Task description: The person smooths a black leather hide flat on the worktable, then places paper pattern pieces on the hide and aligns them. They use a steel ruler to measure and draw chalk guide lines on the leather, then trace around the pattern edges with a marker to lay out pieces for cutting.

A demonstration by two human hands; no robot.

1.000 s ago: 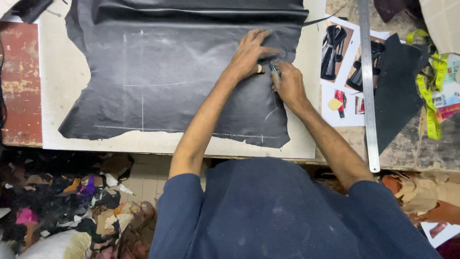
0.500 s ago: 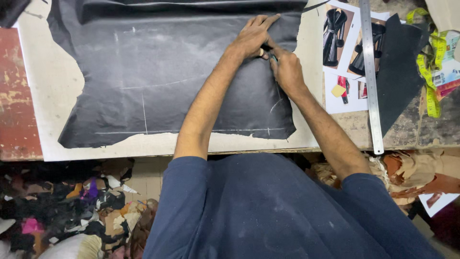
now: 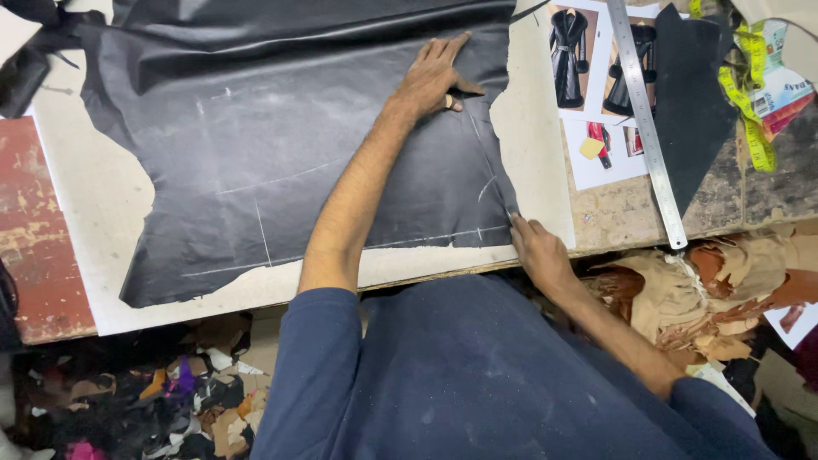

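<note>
- Black leather hide lies spread flat over a pale board on the worktable, with white chalk lines drawn across its surface.
- Beside the board on the person's left sits a worn red surface; on the right the bare tabletop is mottled and scuffed.
- On that right side lie printed sheets picturing coats, a long steel ruler laid across them, a dark leather offcut and a yellow tape measure.
- Below the table edge, heaps of coloured scraps and tan leather pieces fill the floor.
- The hide's top edge runs out of view, and its folded upper part hides what is under it.
- Left hand is open, fingers spread and palm pressed flat on the hide near its right edge.
- Right hand is at the hide's lower right corner, fingers drawn together at the edge; it may pinch a small blade there, but I cannot tell how firmly it is closed or on what.
</note>
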